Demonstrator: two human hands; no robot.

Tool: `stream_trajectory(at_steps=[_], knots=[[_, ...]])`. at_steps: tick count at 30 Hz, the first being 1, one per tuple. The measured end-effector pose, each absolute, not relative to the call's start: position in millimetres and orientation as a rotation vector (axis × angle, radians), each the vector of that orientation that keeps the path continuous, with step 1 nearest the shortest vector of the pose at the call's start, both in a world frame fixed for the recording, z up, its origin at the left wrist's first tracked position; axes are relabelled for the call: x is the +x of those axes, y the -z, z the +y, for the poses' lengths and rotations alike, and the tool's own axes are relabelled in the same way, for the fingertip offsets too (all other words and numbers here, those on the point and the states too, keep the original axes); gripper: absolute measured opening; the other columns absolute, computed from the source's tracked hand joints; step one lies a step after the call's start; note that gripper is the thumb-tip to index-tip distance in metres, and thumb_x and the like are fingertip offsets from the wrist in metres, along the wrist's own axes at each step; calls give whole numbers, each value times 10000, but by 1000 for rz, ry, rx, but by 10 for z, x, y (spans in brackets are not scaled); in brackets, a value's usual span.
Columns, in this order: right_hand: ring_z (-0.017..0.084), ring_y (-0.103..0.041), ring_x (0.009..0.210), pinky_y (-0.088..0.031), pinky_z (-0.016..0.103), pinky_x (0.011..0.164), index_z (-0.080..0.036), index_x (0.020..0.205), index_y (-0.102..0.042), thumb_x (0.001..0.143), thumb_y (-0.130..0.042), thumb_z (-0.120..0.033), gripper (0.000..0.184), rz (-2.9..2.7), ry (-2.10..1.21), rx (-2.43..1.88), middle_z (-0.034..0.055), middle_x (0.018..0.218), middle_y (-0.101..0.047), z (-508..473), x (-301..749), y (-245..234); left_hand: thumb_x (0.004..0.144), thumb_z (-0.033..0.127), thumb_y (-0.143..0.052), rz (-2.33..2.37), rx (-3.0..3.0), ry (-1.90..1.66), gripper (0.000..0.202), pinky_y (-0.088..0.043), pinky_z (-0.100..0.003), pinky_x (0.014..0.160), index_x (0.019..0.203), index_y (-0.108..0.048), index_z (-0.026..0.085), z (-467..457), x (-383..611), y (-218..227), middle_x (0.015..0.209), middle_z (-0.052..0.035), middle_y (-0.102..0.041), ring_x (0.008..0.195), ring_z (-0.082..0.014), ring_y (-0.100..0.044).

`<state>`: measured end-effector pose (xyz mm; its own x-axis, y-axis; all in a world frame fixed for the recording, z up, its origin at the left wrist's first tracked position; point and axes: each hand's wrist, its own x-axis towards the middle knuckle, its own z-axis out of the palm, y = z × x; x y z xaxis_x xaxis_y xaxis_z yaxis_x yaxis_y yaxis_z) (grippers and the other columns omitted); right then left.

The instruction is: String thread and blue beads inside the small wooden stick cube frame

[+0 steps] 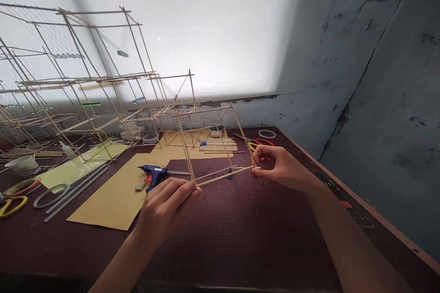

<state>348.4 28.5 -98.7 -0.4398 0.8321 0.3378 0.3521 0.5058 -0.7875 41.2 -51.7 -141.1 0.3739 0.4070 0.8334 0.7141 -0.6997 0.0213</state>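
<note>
At centre frame, above a dark table, the left hand and right hand pinch opposite lower corners of a stick frame, glue gun just behind.

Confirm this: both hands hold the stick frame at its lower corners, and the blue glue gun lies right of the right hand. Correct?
Not quite. The head view shows the blue glue gun lying left of the right hand, just beyond the left hand. The rest is right: both hands hold the stick frame at its lower corners.
</note>
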Motion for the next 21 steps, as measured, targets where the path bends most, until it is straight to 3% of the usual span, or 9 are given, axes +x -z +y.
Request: stream_trajectory(at_steps=[5, 13, 17, 21], knots=[[144, -563, 739, -520, 317, 721, -222, 833, -491, 766, -730, -317, 265, -1975, -854, -945, -20, 805, -543, 292, 3470, 1022, 834, 30, -690, -942, -2371, 1245, 272, -521, -284, 784, 1056, -642, 180, -544, 383, 1411, 900, -46, -713, 825, -164, -662], [150, -573, 754, -518, 318, 720, -230, 1173, -540, 785, -743, -316, 446, -1950, -981, -923, -16, 838, -559, 320, 3484, 1047, 824, 5, -696, -917, -2403, 1249, 307, -517, -300, 768, 1080, -637, 163, -573, 387, 1460, 906, -46, -715, 823, -158, -654], [151, -564, 740, -496, 304, 688, -217, 1094, -602, 832, -706, -390, 331, -1984, -1121, -903, -5, 821, -580, 315, 3478, 1030, 816, -1, -700, -910, -2454, 1284, 341, -522, -290, 748, 1107, -636, 167, -569, 390, 1505, 914, -50, -709, 818, -155, -642], [149, -543, 766, -478, 290, 703, -225, 1015, -573, 807, -744, -355, 299, -1974, -1148, -925, -4, 838, -579, 301, 3480, 1034, 821, 3, -698, -916, -2466, 1301, 346, -517, -280, 747, 1118, -638, 171, -571, 390, 1516, 928, -47, -706, 816, -147, -633]])
